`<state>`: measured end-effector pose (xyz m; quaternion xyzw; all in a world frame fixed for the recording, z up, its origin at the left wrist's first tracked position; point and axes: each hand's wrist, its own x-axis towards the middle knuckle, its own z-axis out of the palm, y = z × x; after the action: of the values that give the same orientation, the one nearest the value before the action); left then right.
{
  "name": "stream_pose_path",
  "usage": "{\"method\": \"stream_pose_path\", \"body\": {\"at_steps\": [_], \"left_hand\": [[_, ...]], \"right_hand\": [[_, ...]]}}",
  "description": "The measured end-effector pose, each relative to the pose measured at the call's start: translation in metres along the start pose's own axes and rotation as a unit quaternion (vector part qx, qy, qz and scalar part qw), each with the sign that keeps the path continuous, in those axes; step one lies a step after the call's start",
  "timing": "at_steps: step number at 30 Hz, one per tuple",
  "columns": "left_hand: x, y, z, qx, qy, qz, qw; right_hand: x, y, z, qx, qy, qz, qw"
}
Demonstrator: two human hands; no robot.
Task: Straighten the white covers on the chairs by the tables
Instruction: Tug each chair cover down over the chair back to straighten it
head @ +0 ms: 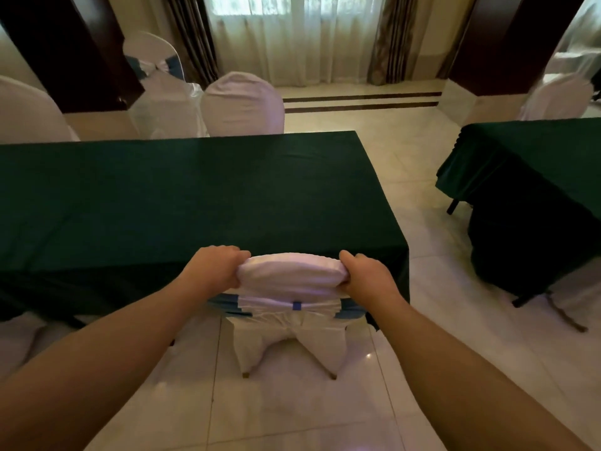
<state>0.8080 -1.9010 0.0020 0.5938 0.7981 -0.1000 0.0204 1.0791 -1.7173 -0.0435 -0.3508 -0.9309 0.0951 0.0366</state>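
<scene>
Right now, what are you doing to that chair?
A person is fixing the white cover on a chair pushed in at the green table. The left hand grips one top corner of the cover and the right hand grips the other. A blue band wraps the chair's back lower down.

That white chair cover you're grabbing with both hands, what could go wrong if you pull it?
Two things might go wrong. The left hand and right hand each grip a top corner of the white cover; an uneven tug could leave it crooked. The blue sash tied across the chair back sits just below, so a hard pull might shift it or loosen its white bow.
</scene>
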Motion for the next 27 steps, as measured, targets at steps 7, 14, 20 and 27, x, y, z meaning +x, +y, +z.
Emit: {"method": "stream_pose_path", "body": {"at_steps": [7,14,20,27], "left_hand": [[0.006,-0.004,0.013,-0.003,0.007,-0.010,1.000],[0.007,-0.017,0.025,-0.055,0.034,0.009,0.998],[0.001,-0.029,0.037,-0.184,0.068,0.024,0.980],[-0.008,-0.020,0.024,-0.246,0.098,0.032,0.964]], "right_hand": [[0.030,0.010,0.003,-0.021,-0.018,-0.034,0.999],[0.036,-0.001,0.016,-0.049,-0.008,0.043,0.998],[0.030,-0.023,0.010,-0.046,-0.043,0.109,0.992],[0.013,-0.032,-0.006,0.116,0.009,0.076,0.990]]}}
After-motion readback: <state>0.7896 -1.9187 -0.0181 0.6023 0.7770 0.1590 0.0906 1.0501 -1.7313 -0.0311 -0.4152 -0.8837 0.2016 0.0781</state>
